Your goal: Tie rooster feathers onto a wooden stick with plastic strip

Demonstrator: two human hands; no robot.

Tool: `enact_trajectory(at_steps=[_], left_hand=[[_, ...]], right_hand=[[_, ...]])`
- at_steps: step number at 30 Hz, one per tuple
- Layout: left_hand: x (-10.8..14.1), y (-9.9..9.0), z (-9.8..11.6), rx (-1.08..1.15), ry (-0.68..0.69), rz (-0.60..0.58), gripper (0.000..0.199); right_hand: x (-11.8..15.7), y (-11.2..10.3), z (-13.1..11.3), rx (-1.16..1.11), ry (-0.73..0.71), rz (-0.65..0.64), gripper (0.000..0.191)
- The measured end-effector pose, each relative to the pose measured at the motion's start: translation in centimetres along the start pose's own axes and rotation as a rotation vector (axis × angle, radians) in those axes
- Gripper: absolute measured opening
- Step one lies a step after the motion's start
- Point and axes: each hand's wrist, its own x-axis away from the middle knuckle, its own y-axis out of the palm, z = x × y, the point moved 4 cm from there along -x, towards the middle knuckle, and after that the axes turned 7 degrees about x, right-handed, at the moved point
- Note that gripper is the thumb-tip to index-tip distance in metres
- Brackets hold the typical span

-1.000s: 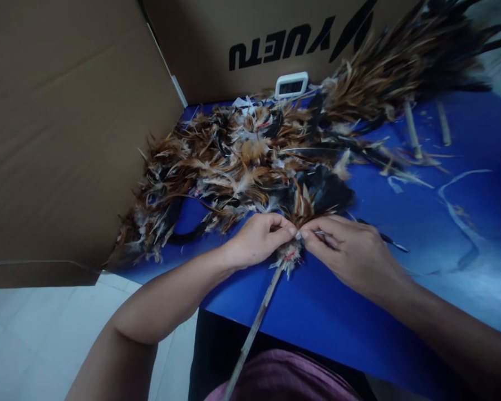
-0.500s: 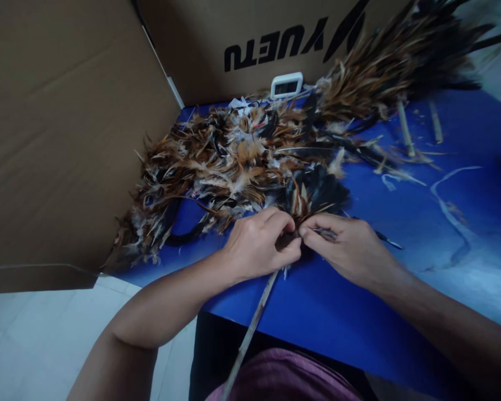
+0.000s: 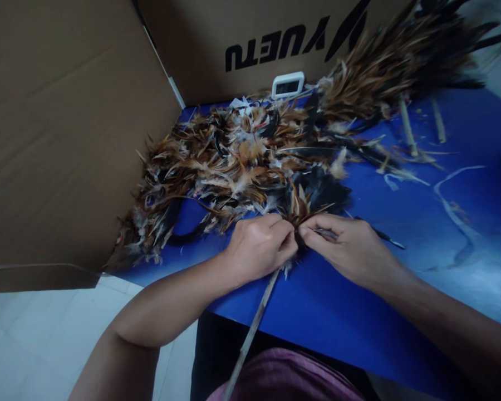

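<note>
My left hand [image 3: 261,245] is closed in a fist at the feathered end of a thin wooden stick [image 3: 254,326]. The stick slants down toward my lap, and its upper part is hidden behind the fingers. Beyond the hands, a tuft of black and brown feathers [image 3: 321,192] fans out from that end. My right hand [image 3: 346,245] is pinched right beside the left, at the base of the tuft. Whatever lies between its fingertips is too small to tell. A slim dark object with a pale tip [image 3: 390,240] sticks out past the right hand.
A heap of loose brown, black and white feathers [image 3: 234,161] covers the blue table [image 3: 317,312]. Feather bundles on sticks [image 3: 384,67] lie at the back right. Cardboard [image 3: 67,139] walls the left and back. A small white digital display [image 3: 288,85] and a pale strip [image 3: 453,206] are there too.
My left fingers have curled in tighter, closing the gap between thumb and forefinger. The right hand keeps its pinch in nearly the same place.
</note>
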Motion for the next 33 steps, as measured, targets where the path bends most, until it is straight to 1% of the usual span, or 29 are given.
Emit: enact_trajectory(at_steps=[4, 9, 12, 19, 25, 29, 33], left_hand=[[0.0, 0.0, -0.2, 0.005, -0.024, -0.011, 0.022], [-0.2, -0.2, -0.3, -0.028, -0.035, -0.05, 0.023], [-0.2, -0.4, -0.3, -0.033, -0.039, -0.08, 0.022], [-0.3, -0.8, -0.2, -0.04, -0.061, -0.143, 0.021], [-0.3, -1.0, -0.2, 0.007, -0.094, -0.214, 0.019], [-0.4, -1.0, -0.3, 0.012, -0.115, -0.259, 0.017], [-0.5, -1.1, -0.5, 0.041, -0.141, -0.289, 0.015]], right_hand=[[0.0, -0.2, 0.1, 0.007, 0.014, -0.016, 0.018], [0.2, -0.6, 0.5, 0.016, 0.051, 0.017, 0.019], [0.3, -0.7, 0.8, 0.021, 0.04, 0.017, 0.018], [0.4, -0.6, 1.1, 0.079, -0.017, -0.064, 0.017], [0.3, -0.9, 0.5, 0.146, -0.073, -0.1, 0.02], [0.3, -1.2, 0.3, 0.243, -0.086, -0.124, 0.02], [0.4, -1.4, 0.3, 0.286, -0.097, -0.16, 0.021]])
